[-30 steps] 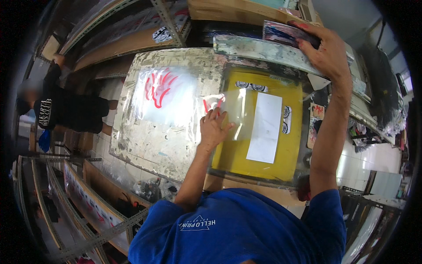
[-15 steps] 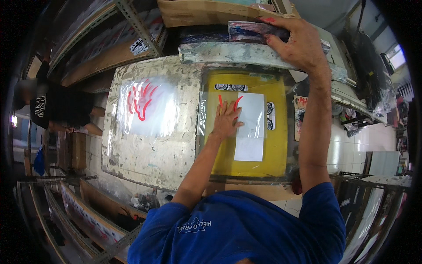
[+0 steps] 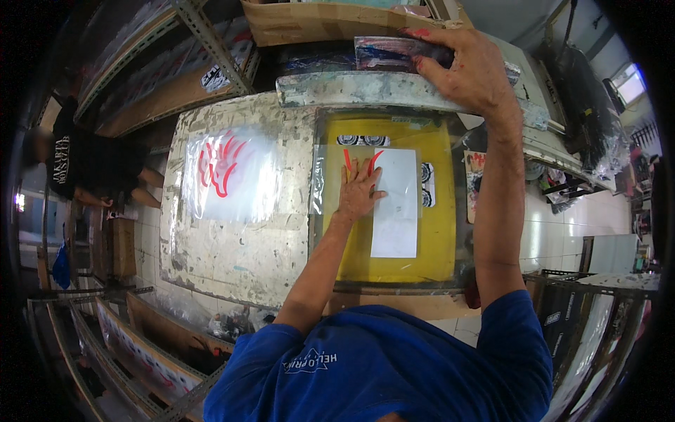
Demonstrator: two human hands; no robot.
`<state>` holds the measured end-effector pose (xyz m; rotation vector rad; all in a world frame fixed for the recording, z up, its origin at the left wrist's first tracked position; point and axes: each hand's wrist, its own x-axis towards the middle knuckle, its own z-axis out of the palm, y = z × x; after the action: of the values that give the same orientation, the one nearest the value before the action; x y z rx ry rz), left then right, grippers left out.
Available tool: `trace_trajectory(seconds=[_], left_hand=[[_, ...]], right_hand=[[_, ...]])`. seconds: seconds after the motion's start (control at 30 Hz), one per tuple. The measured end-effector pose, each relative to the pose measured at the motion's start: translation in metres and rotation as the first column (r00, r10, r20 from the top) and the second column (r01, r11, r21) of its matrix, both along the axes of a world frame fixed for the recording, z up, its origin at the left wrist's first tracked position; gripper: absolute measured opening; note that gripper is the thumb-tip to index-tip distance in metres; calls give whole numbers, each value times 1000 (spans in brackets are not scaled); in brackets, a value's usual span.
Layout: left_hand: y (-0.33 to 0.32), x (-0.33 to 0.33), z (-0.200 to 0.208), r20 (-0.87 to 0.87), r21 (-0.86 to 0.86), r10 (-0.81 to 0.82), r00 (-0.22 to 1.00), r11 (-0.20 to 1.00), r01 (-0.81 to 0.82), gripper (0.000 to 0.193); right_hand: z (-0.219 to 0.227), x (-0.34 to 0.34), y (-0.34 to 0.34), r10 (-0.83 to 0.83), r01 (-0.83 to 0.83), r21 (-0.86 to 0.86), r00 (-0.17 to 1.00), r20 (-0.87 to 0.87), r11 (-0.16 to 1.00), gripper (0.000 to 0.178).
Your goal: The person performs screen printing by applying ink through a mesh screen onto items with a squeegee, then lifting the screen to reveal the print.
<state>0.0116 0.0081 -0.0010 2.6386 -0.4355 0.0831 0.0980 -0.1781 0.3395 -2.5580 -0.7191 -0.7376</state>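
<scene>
My left hand (image 3: 359,188) lies flat with fingers spread, over a clear plastic sheet (image 3: 329,188) and the left edge of a white paper strip (image 3: 394,218). Under them is a yellow screen-printing mesh in a dark frame (image 3: 437,243). Red curved marks (image 3: 377,160) show beside my fingertips. My right hand (image 3: 472,74) reaches to the far side, thumb and fingers closed round the end of an ink-stained squeegee (image 3: 383,55). The squeegee is behind a paint-smeared bar (image 3: 337,90) across the screen's far edge.
Left of the screen, a paint-worn board (image 3: 246,257) bears a clear sheet with a red flame-like print (image 3: 221,165). Black-and-white stickers (image 3: 362,141) lie at the mesh's edges. Metal racks (image 3: 204,39) stand far left and near left. A person in black (image 3: 95,162) is at the left.
The whole view has shifted slightly. Both hands keep nearly the same places, the left flat on the sheet and the right at the squeegee. The person at the left has moved a little.
</scene>
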Motion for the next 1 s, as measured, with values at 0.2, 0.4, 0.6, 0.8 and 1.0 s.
trace_trajectory(seconds=[0.2,0.4,0.6,0.8,1.0], left_hand=[[-7,-3,4,4,-7,16,1000,1000,-16,67],[-5,-5,32,154,-379,161,975,921,-92,79],[28,-61,106,132,-991,389,912,25,133,105],[62,-136,57,-303,-882,227,926,300,-363,98],[67,-161,-2,51,-519,403,914,793,-320,76]], right_hand=[[-6,0,-3,1,-3,18,998,61,1000,40],[-10,-15,1,33,-30,59,998,-44,998,39],[-62,-78,6,76,-76,-2,990,116,997,39],[-143,-138,7,90,-79,55,963,-255,995,41],[-251,-158,3,55,-104,-70,863,-503,992,52]])
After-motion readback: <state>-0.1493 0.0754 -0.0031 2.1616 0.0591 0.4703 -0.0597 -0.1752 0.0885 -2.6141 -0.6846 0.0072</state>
